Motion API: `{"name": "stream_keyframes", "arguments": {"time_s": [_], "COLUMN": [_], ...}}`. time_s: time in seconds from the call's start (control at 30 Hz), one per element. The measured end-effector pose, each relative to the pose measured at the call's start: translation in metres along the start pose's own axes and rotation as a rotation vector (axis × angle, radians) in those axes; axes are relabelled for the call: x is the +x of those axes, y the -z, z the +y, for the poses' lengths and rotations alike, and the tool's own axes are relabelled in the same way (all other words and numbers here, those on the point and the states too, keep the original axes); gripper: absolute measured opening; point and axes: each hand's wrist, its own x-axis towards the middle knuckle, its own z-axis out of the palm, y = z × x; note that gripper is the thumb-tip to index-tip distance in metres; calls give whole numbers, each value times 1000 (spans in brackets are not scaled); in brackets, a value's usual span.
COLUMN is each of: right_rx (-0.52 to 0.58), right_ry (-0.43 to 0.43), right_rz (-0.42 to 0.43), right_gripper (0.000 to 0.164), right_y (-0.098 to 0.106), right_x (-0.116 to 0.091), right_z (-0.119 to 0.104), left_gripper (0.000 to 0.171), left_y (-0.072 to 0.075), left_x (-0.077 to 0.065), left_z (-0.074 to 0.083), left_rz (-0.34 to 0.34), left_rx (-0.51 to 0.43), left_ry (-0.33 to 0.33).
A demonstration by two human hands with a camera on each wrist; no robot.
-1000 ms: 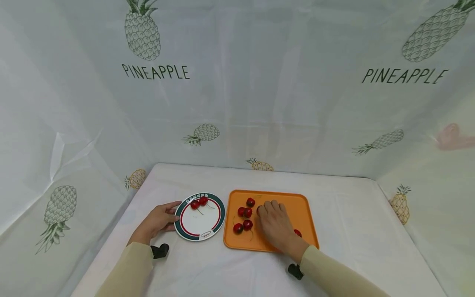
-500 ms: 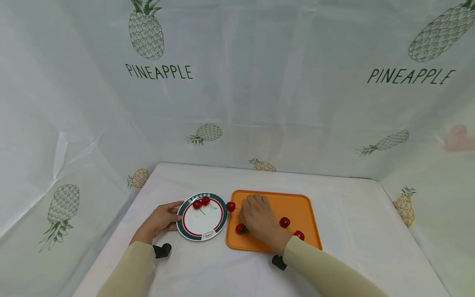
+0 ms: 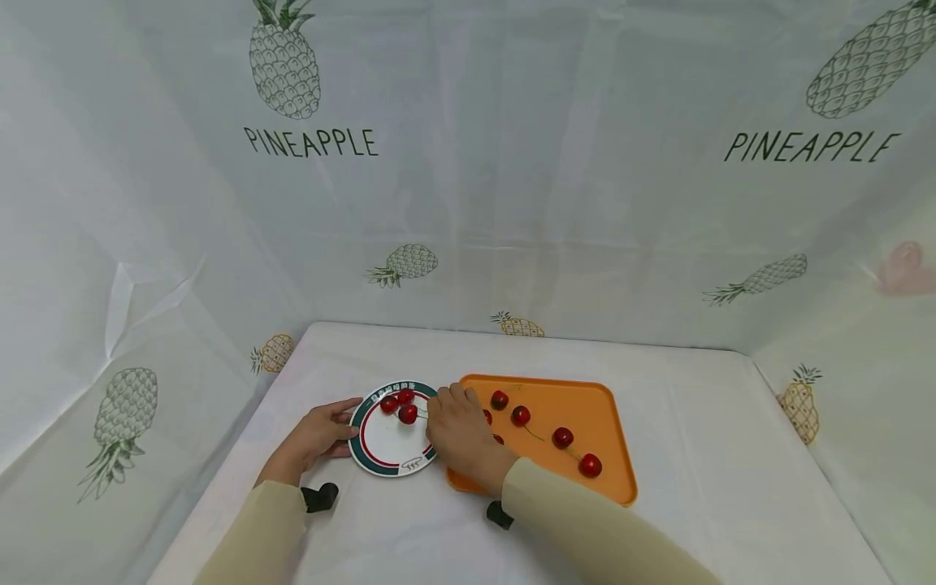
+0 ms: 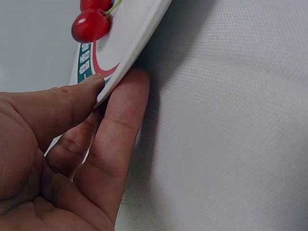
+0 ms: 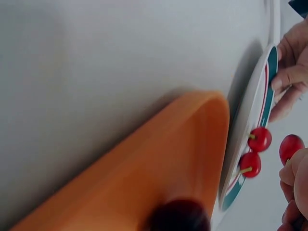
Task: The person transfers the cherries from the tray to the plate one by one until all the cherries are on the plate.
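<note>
A round white plate (image 3: 391, 447) with a green and red rim lies at the left of the table. My left hand (image 3: 318, 435) grips its left edge, thumb on top of the rim and fingers beneath, as the left wrist view shows. Two red cherries (image 5: 255, 151) lie on the plate's far part. My right hand (image 3: 461, 426), over the plate's right edge, pinches the stem of another cherry (image 5: 291, 147), which hangs above the plate. Below the right forearm is an orange tray (image 3: 585, 406) with several more cherries (image 3: 563, 438), some partly hidden by the hand.
Tray and plate stand almost side by side on a white-covered table (image 3: 695, 422). Behind it hangs a pale curtain (image 3: 548, 203) printed with pineapples. A dark cherry in the tray is blurred, close to the right wrist camera.
My right hand has moved left from the tray to the plate, taking a cherry by its stem. Some tray cherries have shifted, and others have come into sight. The left hand keeps its grip.
</note>
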Motion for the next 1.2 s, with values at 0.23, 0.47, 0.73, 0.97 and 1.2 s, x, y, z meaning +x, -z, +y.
{"name": "stream_keyframes", "arguments": {"time_s": [0.23, 0.47, 0.73, 0.97, 1.2], "right_rx": [5, 24, -16, -20, -20], "right_ry": [-11, 7, -7, -10, 0], "right_rz": [-69, -77, -131, -157, -147], "right_gripper": [29, 36, 46, 59, 61], "right_y": [-3, -14, -19, -23, -29], "right_x": [20, 30, 33, 34, 40], "right_z": [-22, -42, -53, -54, -58], "left_gripper": [68, 68, 68, 68, 66], "left_y": [1, 1, 1, 0, -1], "left_x": [-1, -4, -3, 0, 0], "left_z": [0, 1, -1, -2, 0], "left_rz": [-9, -17, -20, -9, -3], "left_rx": [-10, -9, -16, -18, 0], "left_ry": [-2, -3, -15, -9, -16]}}
